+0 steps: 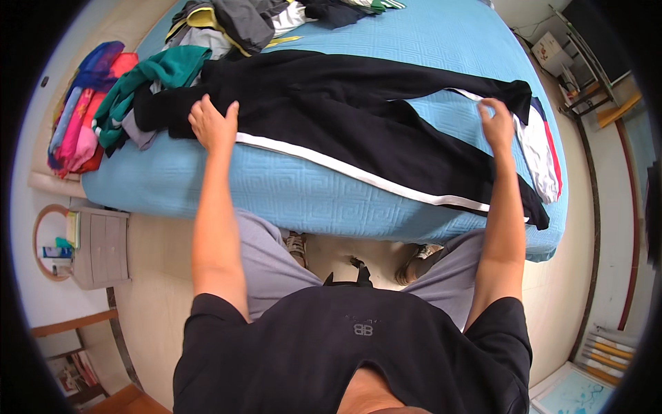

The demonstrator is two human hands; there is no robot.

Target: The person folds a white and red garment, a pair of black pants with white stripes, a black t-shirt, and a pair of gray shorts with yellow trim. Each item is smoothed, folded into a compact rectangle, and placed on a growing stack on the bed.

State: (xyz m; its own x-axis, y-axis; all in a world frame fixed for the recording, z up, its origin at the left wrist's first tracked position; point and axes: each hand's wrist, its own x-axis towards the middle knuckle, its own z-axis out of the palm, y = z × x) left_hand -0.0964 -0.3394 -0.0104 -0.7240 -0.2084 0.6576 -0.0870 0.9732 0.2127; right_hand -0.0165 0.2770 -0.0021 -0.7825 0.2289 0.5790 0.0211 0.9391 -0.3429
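Note:
Black trousers with a white side stripe lie stretched across the bed, upper part to the left and the two legs reaching right. My left hand is over the near edge of their upper part, fingers spread, with nothing held; whether it touches the cloth I cannot tell. By the lower end of the far leg, my right hand has its fingers loosely curved, and no cloth shows gripped in it. Some creases run through the middle of the trousers.
A blue quilted bedspread covers the bed. At the left are a green garment and a pile of bright clothes; a grey-and-yellow heap lies behind. A white-and-red garment is at the right edge. A drawer cabinet stands lower left.

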